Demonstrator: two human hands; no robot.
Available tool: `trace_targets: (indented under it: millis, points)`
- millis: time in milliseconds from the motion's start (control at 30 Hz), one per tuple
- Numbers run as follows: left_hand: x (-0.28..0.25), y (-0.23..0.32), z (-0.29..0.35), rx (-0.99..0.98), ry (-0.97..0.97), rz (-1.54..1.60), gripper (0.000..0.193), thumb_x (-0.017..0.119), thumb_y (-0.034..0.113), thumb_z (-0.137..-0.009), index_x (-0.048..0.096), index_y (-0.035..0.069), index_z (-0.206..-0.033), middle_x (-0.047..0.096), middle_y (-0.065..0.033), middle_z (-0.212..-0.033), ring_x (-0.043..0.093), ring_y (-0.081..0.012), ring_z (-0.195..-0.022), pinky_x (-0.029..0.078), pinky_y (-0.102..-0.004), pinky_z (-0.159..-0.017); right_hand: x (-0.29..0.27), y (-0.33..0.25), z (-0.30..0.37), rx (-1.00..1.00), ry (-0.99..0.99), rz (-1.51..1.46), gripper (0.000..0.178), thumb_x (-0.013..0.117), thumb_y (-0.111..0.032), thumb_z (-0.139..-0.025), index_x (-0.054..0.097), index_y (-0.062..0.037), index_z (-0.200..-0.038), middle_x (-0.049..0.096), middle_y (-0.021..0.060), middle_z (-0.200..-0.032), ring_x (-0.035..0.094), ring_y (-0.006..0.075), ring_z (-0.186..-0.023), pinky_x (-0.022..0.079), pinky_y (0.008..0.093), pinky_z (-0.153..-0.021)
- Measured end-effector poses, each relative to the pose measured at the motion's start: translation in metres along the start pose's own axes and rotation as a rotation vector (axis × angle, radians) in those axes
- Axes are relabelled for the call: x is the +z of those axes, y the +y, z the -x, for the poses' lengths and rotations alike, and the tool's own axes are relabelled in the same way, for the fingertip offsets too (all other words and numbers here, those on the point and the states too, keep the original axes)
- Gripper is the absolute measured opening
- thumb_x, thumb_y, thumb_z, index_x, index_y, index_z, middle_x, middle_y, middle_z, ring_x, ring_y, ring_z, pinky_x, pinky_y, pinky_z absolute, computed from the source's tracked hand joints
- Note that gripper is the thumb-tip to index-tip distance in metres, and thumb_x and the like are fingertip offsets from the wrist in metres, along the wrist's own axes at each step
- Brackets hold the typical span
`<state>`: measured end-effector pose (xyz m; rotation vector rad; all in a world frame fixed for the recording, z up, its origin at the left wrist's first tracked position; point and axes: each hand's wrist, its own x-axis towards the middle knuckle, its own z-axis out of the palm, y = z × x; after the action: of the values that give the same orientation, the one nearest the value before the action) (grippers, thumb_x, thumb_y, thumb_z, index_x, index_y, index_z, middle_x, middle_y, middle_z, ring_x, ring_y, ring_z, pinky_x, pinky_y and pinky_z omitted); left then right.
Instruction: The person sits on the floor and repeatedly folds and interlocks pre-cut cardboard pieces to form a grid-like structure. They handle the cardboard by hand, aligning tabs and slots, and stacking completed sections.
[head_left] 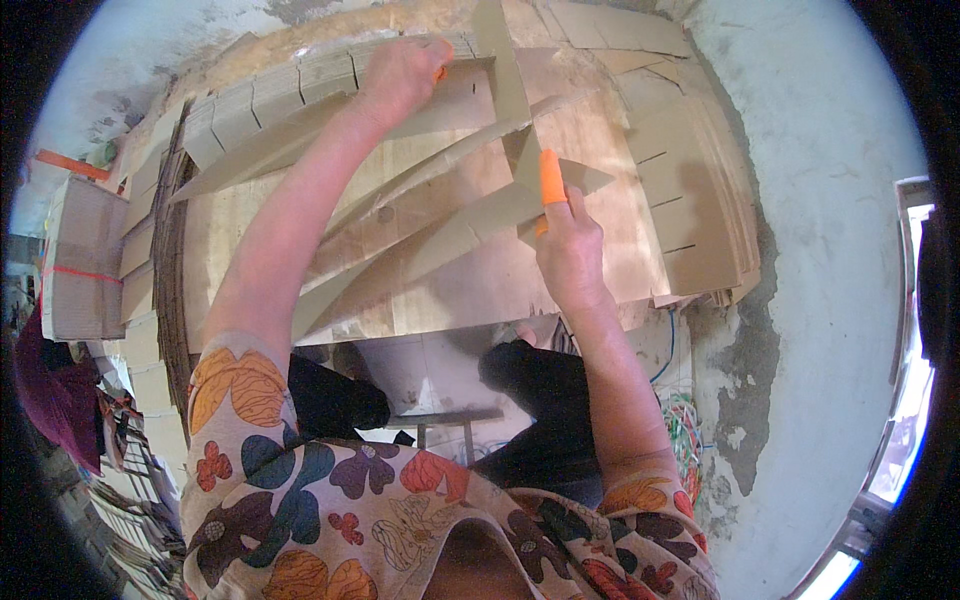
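Slotted cardboard strips in both my hands, over the stack at the top of the frame.

My left hand [400, 75], upper centre, is closed on the far end of a long cardboard strip [300, 135] that runs down toward the left; an orange finger cot [441, 72] peeks out at my fingertip. My right hand [568, 245], centre right, pinches another slotted strip [470, 225], its orange-capped finger [552, 178] pointing up along it. Both strips fan out above the pile of flat sheets [440, 290] on the tabletop. A stack of cut slotted pieces [690, 190] lies to the right, bundled cardboard [80, 260] at the left edge. I judge I am mid-way through meshing dividers: next, the slots must line up squarely before I press one strip into the other.
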<state>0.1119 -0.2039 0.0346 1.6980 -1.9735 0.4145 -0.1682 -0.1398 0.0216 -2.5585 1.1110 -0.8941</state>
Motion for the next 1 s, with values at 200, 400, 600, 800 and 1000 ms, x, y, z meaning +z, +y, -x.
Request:
trace_targets:
  millis: [200, 400, 600, 800, 1000]
  points:
    - [-0.013, 0.006, 0.005, -0.059, 0.117, 0.07, 0.013, 0.064, 0.009, -0.074, 0.055, 0.005, -0.082, 0.06, -0.0187, -0.075, 0.059, -0.0343, -0.071, 0.047, -0.0428, -0.061, -0.015, -0.006, 0.011, -0.025, -0.013, 0.007, 0.055, 0.057, 0.001, -0.075, 0.042, -0.0013, -0.128, 0.053, 0.0188, -0.109, 0.06, 0.0359, -0.07, 0.051, 0.0405, -0.056]
    - [-0.034, 0.026, 0.011, -0.122, -0.032, 0.238, 0.014, 0.066, 0.011, -0.071, 0.057, 0.003, -0.078, 0.059, -0.0171, -0.071, 0.058, -0.0324, -0.065, 0.046, -0.0384, -0.062, -0.027, -0.017, 0.017, 0.015, 0.016, -0.001, 0.055, 0.057, 0.001, -0.074, 0.043, -0.0024, -0.128, 0.053, 0.0181, -0.106, 0.06, 0.0362, -0.07, 0.052, 0.0407, -0.058]
    - [-0.048, 0.032, 0.022, -0.149, -0.082, 0.308, 0.019, 0.067, 0.014, -0.071, 0.057, 0.003, -0.083, 0.059, -0.0173, -0.071, 0.058, -0.0324, -0.068, 0.045, -0.0391, -0.062, -0.039, -0.025, 0.03, 0.037, -0.02, -0.009, 0.056, 0.056, 0.001, -0.074, 0.043, -0.0047, -0.129, 0.054, 0.0174, -0.104, 0.06, 0.0364, -0.069, 0.052, 0.0409, -0.058]
    - [-0.042, 0.049, 0.028, -0.127, -0.174, 0.369, 0.014, 0.065, 0.006, -0.069, 0.055, 0.001, -0.077, 0.058, -0.0205, -0.071, 0.058, -0.0366, -0.071, 0.045, -0.0437, -0.062, -0.042, -0.031, 0.034, 0.139, -0.136, -0.005, 0.048, 0.051, 0.007, -0.073, 0.05, -0.0028, -0.12, 0.055, 0.0207, -0.091, 0.059, 0.0386, -0.074, 0.049, 0.0423, -0.063]
    - [-0.011, 0.043, 0.052, -0.11, -0.27, 0.364, 0.02, 0.067, 0.008, -0.07, 0.049, 0.0, -0.072, 0.056, -0.017, -0.066, 0.057, -0.0293, -0.063, 0.043, -0.0391, -0.059, -0.059, -0.03, 0.043, 0.075, -0.335, 0.181, 0.045, 0.054, 0.003, -0.069, 0.049, 0.0015, -0.114, 0.055, 0.0204, -0.091, 0.06, 0.0381, -0.074, 0.05, 0.0444, -0.062]
